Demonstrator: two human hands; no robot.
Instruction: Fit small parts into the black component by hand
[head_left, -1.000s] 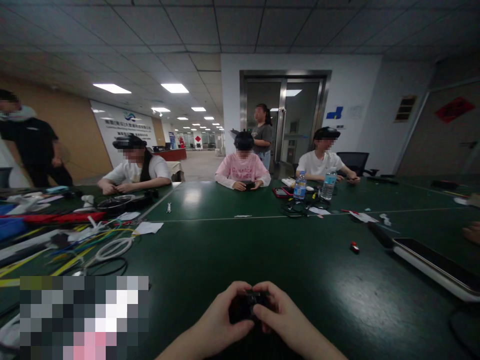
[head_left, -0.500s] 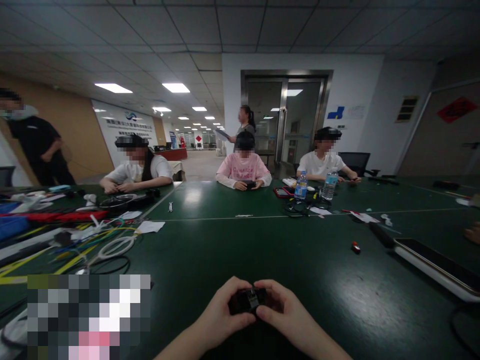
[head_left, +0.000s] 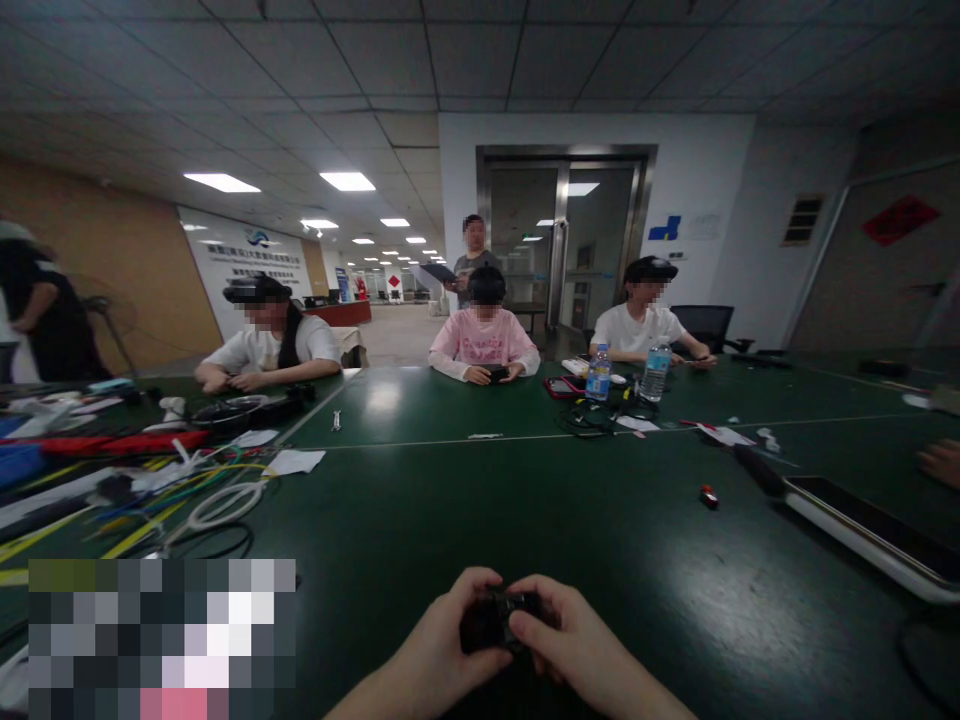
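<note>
A small black device (head_left: 496, 615) sits between both my hands, low in the middle of the view above the dark green table (head_left: 480, 500). My left hand (head_left: 442, 640) wraps its left side with curled fingers and thumb on top. My right hand (head_left: 574, 640) grips its right side, fingers closed round it. Most of the device is hidden by my fingers.
Cables, white tubing and paper (head_left: 217, 490) clutter the table's left. A long flat dark panel (head_left: 862, 525) lies at right, a small red item (head_left: 707, 494) near it. Three seated people work across the table by water bottles (head_left: 598, 372). Others stand behind.
My hands have dropped slightly lower in view, still clasping the black device. The standing person behind the table has walked left. The person at far left has moved further left.
</note>
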